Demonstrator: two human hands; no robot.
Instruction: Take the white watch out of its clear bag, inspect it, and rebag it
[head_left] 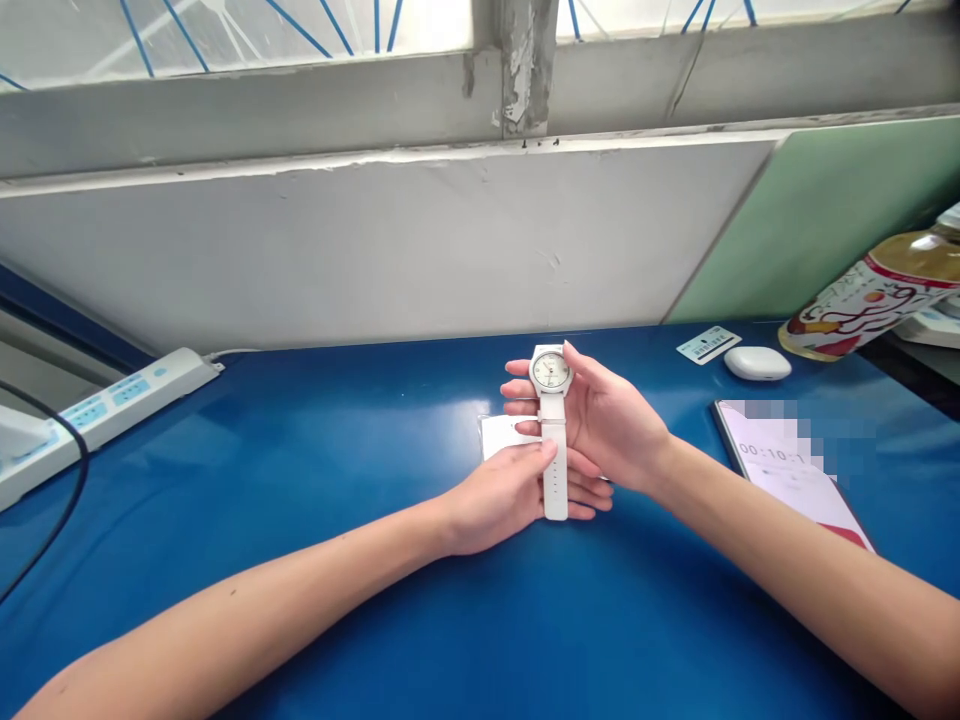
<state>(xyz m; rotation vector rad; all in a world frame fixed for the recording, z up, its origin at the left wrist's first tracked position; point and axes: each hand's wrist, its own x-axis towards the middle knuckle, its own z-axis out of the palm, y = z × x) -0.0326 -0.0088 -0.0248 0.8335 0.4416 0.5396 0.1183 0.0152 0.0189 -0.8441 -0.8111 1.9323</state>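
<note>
A glossy blue table (300, 480) runs up to a scuffed white wall beneath a window. On it lie a white power strip (97, 410), a smooth white pebble-shaped case (757, 363), a phone (795, 470) and a small white card (501, 436). A white watch (553, 420) with a round pale dial stands upright above the table; the right hand (611, 420) cups its case, the left hand (510, 490) pinches the lower strap

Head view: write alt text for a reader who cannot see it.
Two hands hold a white wristwatch above a blue table: the right hand at its dial, the left hand on its strap. A phone lies to the right.
</note>
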